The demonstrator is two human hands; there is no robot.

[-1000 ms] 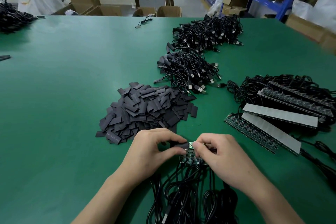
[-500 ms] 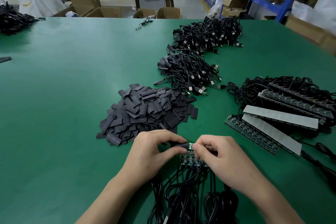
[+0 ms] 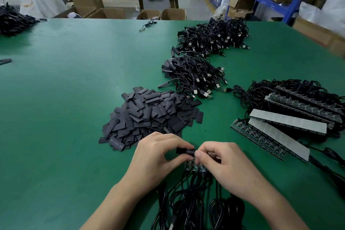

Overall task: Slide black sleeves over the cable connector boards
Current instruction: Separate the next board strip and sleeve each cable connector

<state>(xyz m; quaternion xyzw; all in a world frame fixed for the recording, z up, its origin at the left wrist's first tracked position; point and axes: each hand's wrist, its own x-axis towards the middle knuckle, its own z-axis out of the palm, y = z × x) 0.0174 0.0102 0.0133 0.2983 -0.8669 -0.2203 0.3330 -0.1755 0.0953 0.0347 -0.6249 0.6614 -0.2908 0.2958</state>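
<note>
Head view: one black sleeve [image 3: 184, 151] was seen pinched between the thumb and forefinger of the left hand [image 3: 158, 157], just in front of the near edge of the sleeve pile [image 3: 149, 115]. The right hand [image 3: 224, 162] was curled beside it. Its thumb and fingers were clamped together at the sleeve's mouth, apparently on the end of one of the boards [image 3: 194, 168], though that end was hidden. The rest of this short green row was seen under both hands, nearer than the pile, with black cables [image 3: 186, 201] trailing toward the wearer. Heaps of cables [image 3: 192, 74] were seen beyond the pile, to its right. The sleeve was judged light, thin, soft and easily flattened. It would best be held by its edges, so that the mouth is kept open. The boards were judged stiff but delicate, and best taken by their sides.
</note>
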